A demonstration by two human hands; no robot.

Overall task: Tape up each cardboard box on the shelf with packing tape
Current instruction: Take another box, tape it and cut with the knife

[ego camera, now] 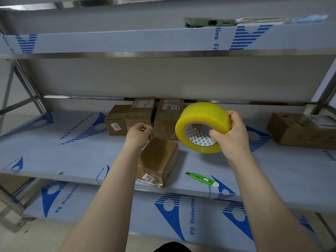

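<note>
My right hand [233, 133] grips a big yellow roll of packing tape [201, 122], held up above the middle shelf [54, 151]. My left hand [140, 133] is curled, its fingertips pinching what looks like the free end of the clear tape, faintly visible between hand and roll. Just below my left wrist a small cardboard box [158, 159] lies on the shelf near its front edge, wrapped in shiny tape. Three more boxes [141, 113] stand together at the back of the shelf. Another box [300, 131] sits at the far right.
A green utility knife [201, 179] lies on the shelf to the right of the near box. A green-cased phone [209, 21] rests on the upper shelf. A lower shelf [181, 224] juts out below. Steel uprights frame both sides.
</note>
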